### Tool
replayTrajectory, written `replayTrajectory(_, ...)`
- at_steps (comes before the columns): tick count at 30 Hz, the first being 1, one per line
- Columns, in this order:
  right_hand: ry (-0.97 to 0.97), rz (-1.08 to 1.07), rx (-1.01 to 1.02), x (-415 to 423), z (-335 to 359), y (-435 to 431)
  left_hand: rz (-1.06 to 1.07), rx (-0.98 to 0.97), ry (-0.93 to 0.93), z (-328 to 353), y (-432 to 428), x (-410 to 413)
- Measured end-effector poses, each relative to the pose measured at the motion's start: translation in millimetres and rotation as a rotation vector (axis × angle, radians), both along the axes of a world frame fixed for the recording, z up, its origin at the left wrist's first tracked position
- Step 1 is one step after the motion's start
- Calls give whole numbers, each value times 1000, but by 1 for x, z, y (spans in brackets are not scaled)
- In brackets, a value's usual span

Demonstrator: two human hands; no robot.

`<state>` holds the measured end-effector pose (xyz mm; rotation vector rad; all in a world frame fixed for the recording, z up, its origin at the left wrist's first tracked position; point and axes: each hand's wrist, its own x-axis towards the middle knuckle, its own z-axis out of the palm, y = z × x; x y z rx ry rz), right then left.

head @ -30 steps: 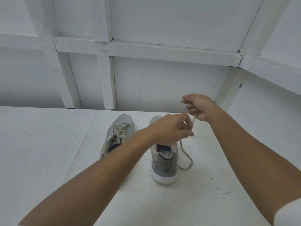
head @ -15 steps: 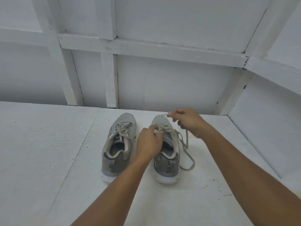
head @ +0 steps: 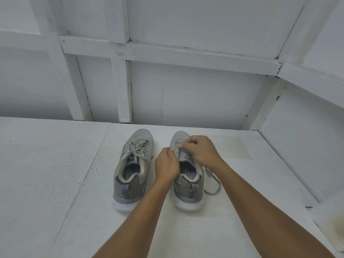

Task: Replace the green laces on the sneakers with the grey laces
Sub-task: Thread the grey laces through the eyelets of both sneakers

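White textured surface (head: 55, 183) bears sneaker pair (head: 130, 190); white framed wall (head: 186, 94) behind.

**Hands mask the lacing of the right-side sneaker**

The left hand (head: 166, 165) and right hand (head: 202, 152) cover the eyelets and tongue of the right-side sneaker (head: 188, 194), so how far its lace (head: 208, 171) is threaded cannot be told. Both hands' fingertips curl out of sight. They seem to pinch the lace near the toe end, but the contact itself is hidden. The lace's loose loop passes under the right wrist, its ends unseen. The left hand covers part of the insole print. The bottom edge cuts off both forearms. Dark specks (head: 309, 207) on the table (head: 55, 183) are too small to identify.
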<state>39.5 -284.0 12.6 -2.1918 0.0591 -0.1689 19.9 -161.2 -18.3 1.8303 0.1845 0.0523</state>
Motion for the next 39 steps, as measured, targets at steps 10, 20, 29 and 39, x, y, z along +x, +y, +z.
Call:
replayTrajectory(10,0,36,-155,5,-5,2,33,-49,-3,-5,0,2)
replayTrajectory(20,11,30,-182,7,-5,4,47,-36,-32,-5,0,3)
replayTrajectory(29,19,36,-187,5,-4,8,46,-54,-35,-9,-1,4)
replayTrajectory(39,30,43,-326,1,4,6,-89,-282,230,0,3,39)
